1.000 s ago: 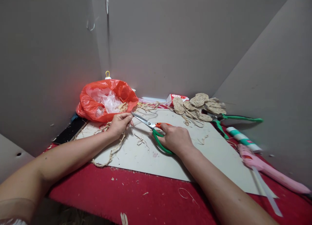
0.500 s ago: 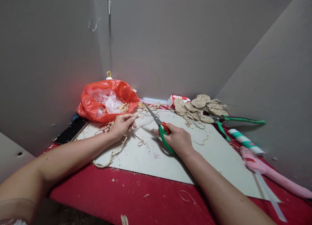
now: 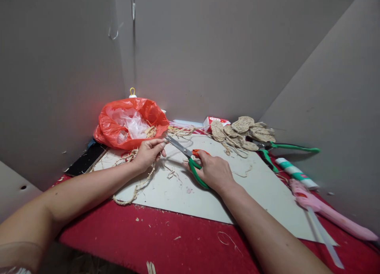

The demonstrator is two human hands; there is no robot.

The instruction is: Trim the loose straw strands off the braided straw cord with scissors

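Observation:
My left hand [image 3: 148,153] pinches a straw cord, whose braided length [image 3: 137,191] hangs below the palm and curves over the white board [image 3: 208,205]. In my right hand [image 3: 216,171] is a pair of scissors [image 3: 181,148] with green and orange handles. The blades point up and left, their tips right by my left fingertips. Whether they touch the cord I cannot tell. Loose straw scraps [image 3: 172,173] lie on the board between my hands.
Behind my left hand sits a red plastic bag [image 3: 103,125]. Coiled straw pieces [image 3: 243,124], green-handled pliers [image 3: 293,146], a white-and-green roll [image 3: 295,172] and a pink glue gun [image 3: 326,208] lie along the right. Grey walls enclose the red-covered table [image 3: 142,230].
My right hand has brought the scissors left and slightly down, and their blades now reach my left fingertips. My left hand has stayed in place.

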